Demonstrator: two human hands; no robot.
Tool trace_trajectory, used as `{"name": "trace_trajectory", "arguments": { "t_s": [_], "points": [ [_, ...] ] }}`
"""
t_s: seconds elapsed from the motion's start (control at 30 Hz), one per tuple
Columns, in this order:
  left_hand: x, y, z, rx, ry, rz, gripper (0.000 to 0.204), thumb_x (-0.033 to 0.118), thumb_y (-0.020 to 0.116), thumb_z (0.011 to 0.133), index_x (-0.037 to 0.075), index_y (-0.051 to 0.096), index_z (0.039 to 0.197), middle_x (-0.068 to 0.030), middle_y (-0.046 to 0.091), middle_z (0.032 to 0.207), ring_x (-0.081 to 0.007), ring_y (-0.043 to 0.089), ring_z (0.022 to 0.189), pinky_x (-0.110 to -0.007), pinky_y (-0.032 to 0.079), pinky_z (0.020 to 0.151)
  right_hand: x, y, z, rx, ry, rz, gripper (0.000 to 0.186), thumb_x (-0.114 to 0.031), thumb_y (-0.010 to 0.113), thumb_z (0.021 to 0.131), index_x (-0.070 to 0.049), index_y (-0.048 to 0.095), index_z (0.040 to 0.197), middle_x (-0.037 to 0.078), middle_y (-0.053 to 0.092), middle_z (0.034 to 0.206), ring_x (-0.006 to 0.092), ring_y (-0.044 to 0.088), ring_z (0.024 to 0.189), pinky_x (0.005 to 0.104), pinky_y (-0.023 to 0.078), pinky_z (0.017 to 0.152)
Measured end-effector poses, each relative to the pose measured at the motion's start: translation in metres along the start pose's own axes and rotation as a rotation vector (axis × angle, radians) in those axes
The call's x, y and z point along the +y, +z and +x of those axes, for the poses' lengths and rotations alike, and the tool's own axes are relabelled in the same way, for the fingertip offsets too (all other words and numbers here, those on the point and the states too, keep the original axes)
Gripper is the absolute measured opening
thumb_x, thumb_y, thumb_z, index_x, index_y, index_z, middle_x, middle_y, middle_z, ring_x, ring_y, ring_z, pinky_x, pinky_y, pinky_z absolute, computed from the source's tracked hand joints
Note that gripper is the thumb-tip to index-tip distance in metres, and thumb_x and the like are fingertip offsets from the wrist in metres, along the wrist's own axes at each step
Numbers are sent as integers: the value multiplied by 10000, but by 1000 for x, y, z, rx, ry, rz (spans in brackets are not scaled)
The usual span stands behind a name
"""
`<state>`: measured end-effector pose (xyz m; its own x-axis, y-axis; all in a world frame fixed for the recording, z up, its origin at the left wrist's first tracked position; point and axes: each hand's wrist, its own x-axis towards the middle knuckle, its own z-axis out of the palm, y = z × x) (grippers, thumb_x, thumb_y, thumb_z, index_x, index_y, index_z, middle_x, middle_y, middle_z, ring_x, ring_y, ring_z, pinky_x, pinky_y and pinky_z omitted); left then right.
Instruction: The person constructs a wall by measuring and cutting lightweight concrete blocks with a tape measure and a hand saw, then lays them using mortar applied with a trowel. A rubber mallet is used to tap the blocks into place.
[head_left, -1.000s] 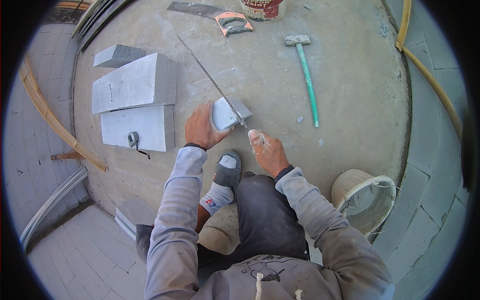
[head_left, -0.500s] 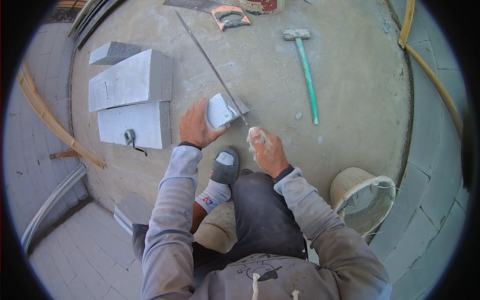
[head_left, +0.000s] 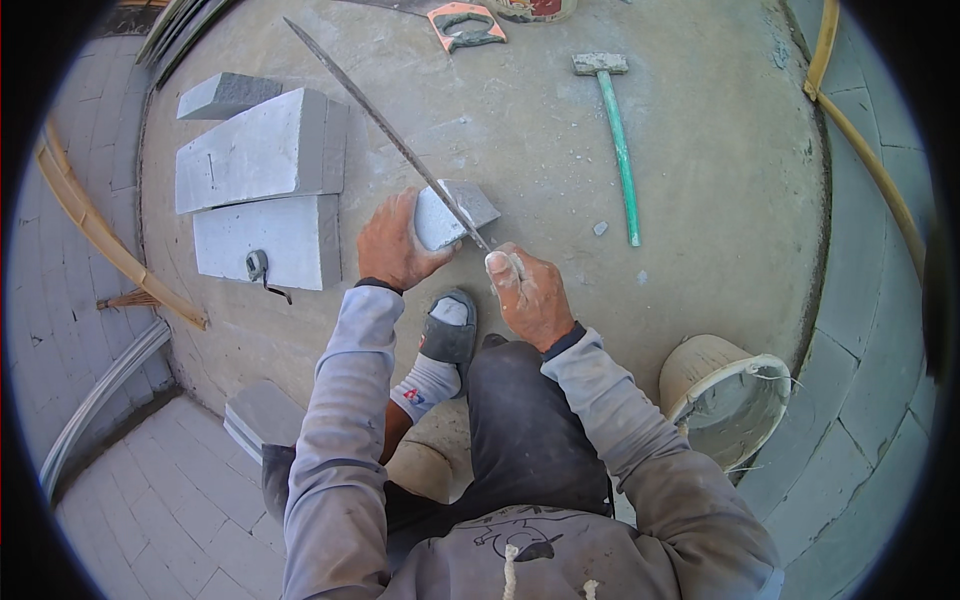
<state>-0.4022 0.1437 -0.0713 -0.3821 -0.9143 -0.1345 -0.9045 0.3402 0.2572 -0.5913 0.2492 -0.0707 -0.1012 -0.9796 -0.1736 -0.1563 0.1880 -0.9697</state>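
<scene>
A small pale grey concrete block piece (head_left: 433, 222) is steadied by my left hand (head_left: 391, 242), whose fingers and thumb wrap its left and near sides. My right hand (head_left: 533, 302) is closed round the near end of a long, thin metal blade (head_left: 372, 112). That blade slants up and to the left, crossing over the top of the block piece. Seen nearly edge-on, it does not show its exact kind, and its handle is hidden in my fist. Below the block is my foot in a grey slide sandal (head_left: 449, 343).
Larger grey blocks (head_left: 240, 155) and a tape measure (head_left: 257, 267) are on the left. A green-handled hammer (head_left: 618, 150) lies to the right, and an orange-handled handsaw (head_left: 468, 27) at the far side. A dirty bucket (head_left: 700, 375) tips over near my right arm.
The blade has swung left and lies lower across the block piece. My right hand has shifted slightly left and tilted. My left hand keeps its hold.
</scene>
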Motion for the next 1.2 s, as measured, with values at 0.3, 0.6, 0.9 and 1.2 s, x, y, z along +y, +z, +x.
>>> {"name": "trace_trajectory", "arguments": {
  "t_s": [0.3, 0.6, 0.9, 1.2],
  "points": [
    [2, 2, 0, 15, 7, 3, 836, 444, 828, 569, 65, 504, 1240, -159, 598, 1113, -350, 591, 1031, -431, 485, 854, 9, 6, 3, -28, 141, -138, 494, -473, 450, 965, -12, 607, 881, 268, 621, 756, 478, 598, 763, 505, 469, 649],
    [6, 6, -1, -14, -4, -3, 847, 438, 839, 563, 78, 502, 1252, -140, 604, 1120, -337, 593, 1039, -420, 487, 858, 62, 19, 11, 54, 279, -254, 511, -483, 440, 964, -11, 621, 887, 278, 623, 808, 489, 592, 790, 518, 468, 668],
    [2, 12, 3, 94, 84, -38, 836, 431, 834, 556, 84, 491, 1235, -138, 586, 1049, -343, 587, 980, -440, 489, 789, 51, 15, 10, 12, 222, -202, 542, -492, 418, 969, 1, 628, 885, 277, 626, 808, 481, 596, 803, 510, 470, 698],
    [-5, 11, 0, 28, 33, -9, 848, 415, 840, 545, 77, 491, 1239, -145, 592, 1090, -342, 590, 998, -432, 492, 820, 2, 3, 10, -32, 60, -23, 552, -503, 425, 963, -1, 604, 819, 292, 617, 775, 492, 596, 775, 521, 470, 687]
  ]
}}
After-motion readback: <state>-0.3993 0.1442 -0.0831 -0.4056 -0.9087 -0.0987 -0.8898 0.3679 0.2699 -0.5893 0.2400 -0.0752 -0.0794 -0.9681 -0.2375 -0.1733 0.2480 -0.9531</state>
